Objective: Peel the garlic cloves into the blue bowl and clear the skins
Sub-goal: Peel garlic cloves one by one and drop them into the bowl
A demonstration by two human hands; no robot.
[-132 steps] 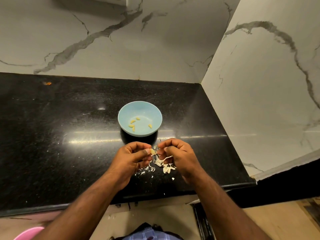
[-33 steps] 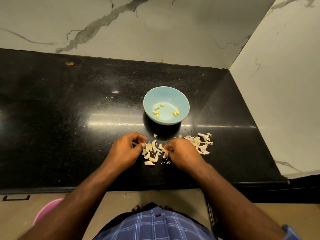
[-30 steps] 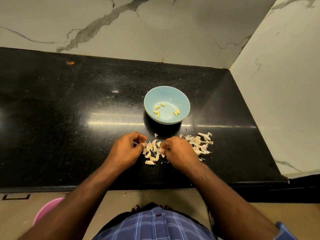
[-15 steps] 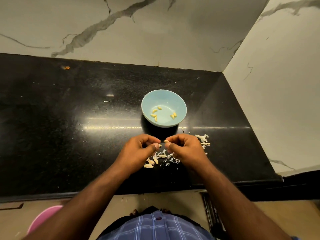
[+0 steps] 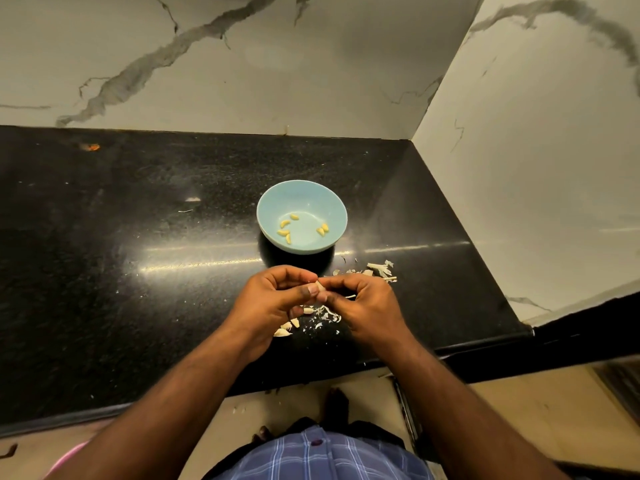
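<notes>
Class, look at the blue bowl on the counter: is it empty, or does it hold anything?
Not empty. The blue bowl stands upright, with six peeled cloves scattered across its bottom.

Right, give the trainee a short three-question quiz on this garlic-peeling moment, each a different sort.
1. True or false: the blue bowl holds peeled cloves.
2. What do the left hand and right hand pinch together? A) garlic clove B) knife C) spoon
3. Fill in: loose skins lie on the black ___.

Key: 1 true; 2 A; 3 counter.
</notes>
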